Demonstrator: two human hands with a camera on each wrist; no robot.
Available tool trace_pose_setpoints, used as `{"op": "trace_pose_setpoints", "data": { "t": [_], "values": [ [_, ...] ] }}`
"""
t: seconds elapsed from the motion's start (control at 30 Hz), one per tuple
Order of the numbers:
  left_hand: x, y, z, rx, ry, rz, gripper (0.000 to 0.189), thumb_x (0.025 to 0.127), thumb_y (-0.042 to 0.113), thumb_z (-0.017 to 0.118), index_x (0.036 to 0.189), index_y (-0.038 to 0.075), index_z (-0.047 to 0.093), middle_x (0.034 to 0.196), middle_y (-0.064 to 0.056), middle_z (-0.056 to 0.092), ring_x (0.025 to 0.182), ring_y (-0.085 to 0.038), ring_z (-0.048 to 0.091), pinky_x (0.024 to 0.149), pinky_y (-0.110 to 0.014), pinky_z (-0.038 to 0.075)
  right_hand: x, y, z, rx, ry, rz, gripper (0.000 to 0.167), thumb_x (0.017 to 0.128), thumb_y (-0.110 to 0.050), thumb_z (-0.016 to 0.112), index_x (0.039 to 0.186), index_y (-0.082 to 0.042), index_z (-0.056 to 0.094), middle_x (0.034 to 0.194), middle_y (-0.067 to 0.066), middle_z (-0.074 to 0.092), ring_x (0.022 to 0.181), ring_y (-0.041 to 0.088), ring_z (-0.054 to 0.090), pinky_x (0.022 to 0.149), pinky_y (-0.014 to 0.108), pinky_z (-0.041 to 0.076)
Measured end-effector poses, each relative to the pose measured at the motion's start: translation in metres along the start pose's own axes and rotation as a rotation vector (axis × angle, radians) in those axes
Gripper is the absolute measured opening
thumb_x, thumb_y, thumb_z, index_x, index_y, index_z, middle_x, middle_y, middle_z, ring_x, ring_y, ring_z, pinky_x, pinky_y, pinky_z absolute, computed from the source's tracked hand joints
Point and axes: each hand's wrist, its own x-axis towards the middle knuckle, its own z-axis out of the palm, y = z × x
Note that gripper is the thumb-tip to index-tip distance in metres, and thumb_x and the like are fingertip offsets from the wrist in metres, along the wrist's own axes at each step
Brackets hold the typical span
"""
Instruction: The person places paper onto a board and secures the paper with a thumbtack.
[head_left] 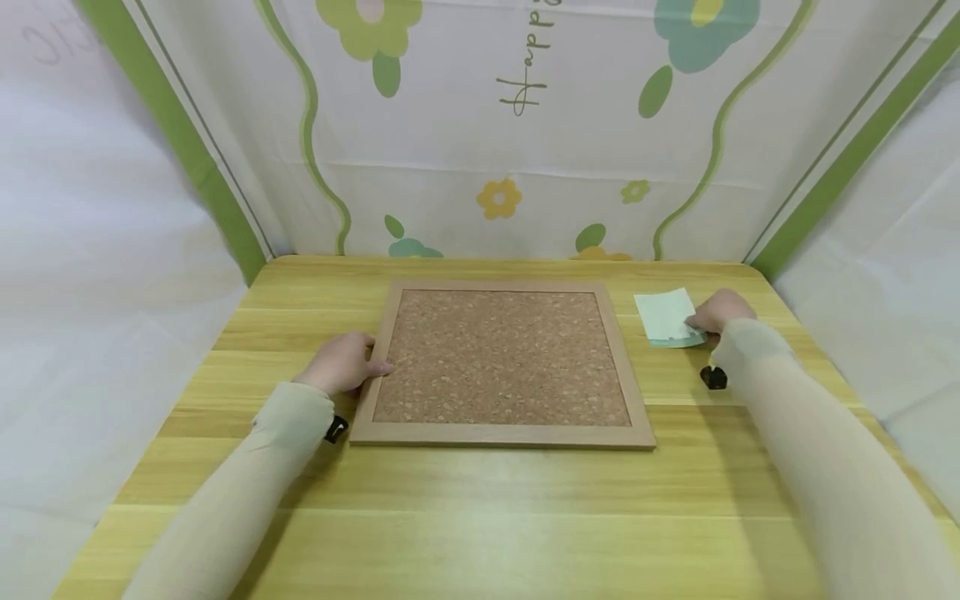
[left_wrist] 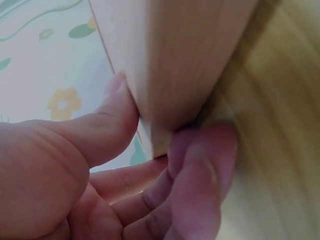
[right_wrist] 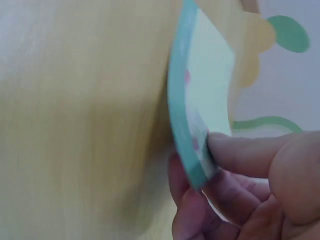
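A framed cork board (head_left: 502, 358) lies flat on the wooden table. At its left side, my left hand (head_left: 341, 364) grips the light wood frame (left_wrist: 185, 60). The thumb rests on the frame's top face while the other fingers curl at its outer side, low by the tabletop. To the right of the board, my right hand (head_left: 723, 312) pinches a pale green paper note (head_left: 663, 315) by its near right corner. A teal band with small pink marks runs along the note's near edge (right_wrist: 181, 100). Thumb on top, fingers beneath, the note bends slightly in the right wrist view.
The wooden table (head_left: 480, 517) ends at a white flowered cloth (head_left: 450, 125) hanging behind it. White sheets with green borders hang on both sides. Small black pieces (head_left: 714, 377) sit under both wrists, at the sleeve cuffs.
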Motion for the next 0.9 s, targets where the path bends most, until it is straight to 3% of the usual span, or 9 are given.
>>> {"op": "trace_pose_setpoints", "data": {
  "t": [0.1, 0.23, 0.4, 0.6, 0.73, 0.9],
  "values": [
    [0.001, -0.002, 0.0, -0.013, -0.02, -0.006, 0.06, 0.097, 0.032, 0.066, 0.138, -0.009, 0.051, 0.114, -0.022, 0.068, 0.082, -0.023, 0.067, 0.081, -0.045, 0.053, -0.007, 0.005, -0.002, 0.132, -0.024, -0.001, 0.046, 0.096, -0.025, 0.061, 0.112, 0.019, 0.06, 0.076, 0.009, 0.065, 0.059, 0.017, 0.057, 0.059, 0.034, 0.05],
    [0.001, -0.004, -0.003, -0.026, -0.037, -0.019, 0.065, 0.097, 0.032, 0.066, 0.142, -0.01, 0.045, 0.116, -0.022, 0.067, 0.086, -0.022, 0.067, 0.087, -0.048, 0.05, -0.019, 0.011, -0.005, 0.253, -0.022, -0.007, 0.055, 0.095, -0.026, 0.064, 0.127, 0.017, 0.054, 0.083, 0.006, 0.068, 0.067, 0.018, 0.062, 0.066, 0.036, 0.054],
    [0.001, -0.004, -0.005, -0.068, -0.062, -0.027, 0.067, 0.096, 0.031, 0.067, 0.143, -0.01, 0.043, 0.096, -0.012, 0.072, 0.071, -0.016, 0.067, 0.078, -0.041, 0.054, -0.036, 0.017, -0.008, 0.358, 0.005, -0.023, 0.061, 0.097, -0.033, 0.065, 0.134, 0.013, 0.048, 0.088, 0.0, 0.066, 0.075, 0.015, 0.066, 0.074, 0.034, 0.056],
    [0.002, -0.006, -0.005, -0.081, -0.063, -0.021, 0.068, 0.095, 0.031, 0.069, 0.142, -0.012, 0.044, 0.088, -0.009, 0.072, 0.066, -0.016, 0.067, 0.071, -0.036, 0.054, -0.051, 0.006, -0.002, 0.543, 0.046, -0.091, 0.058, 0.093, -0.038, 0.069, 0.126, 0.007, 0.055, 0.091, -0.004, 0.064, 0.076, 0.007, 0.066, 0.076, 0.027, 0.057],
    [0.0, -0.005, -0.008, -0.112, -0.068, -0.032, 0.067, 0.095, 0.03, 0.069, 0.14, -0.012, 0.045, 0.087, -0.009, 0.071, 0.067, -0.018, 0.068, 0.067, -0.035, 0.055, -0.063, -0.009, 0.001, 0.632, 0.055, -0.123, 0.051, 0.09, -0.038, 0.073, 0.117, 0.003, 0.059, 0.091, -0.005, 0.064, 0.077, 0.008, 0.068, 0.076, 0.026, 0.056],
    [-0.004, -0.001, -0.011, -0.097, -0.068, -0.055, 0.067, 0.095, 0.034, 0.068, 0.14, -0.01, 0.045, 0.092, -0.011, 0.07, 0.074, -0.02, 0.068, 0.076, -0.042, 0.054, -0.077, -0.031, 0.006, 0.723, 0.064, -0.197, 0.047, 0.09, -0.03, 0.075, 0.115, 0.007, 0.061, 0.091, -0.004, 0.067, 0.078, 0.012, 0.068, 0.077, 0.027, 0.056]
  ]
}}
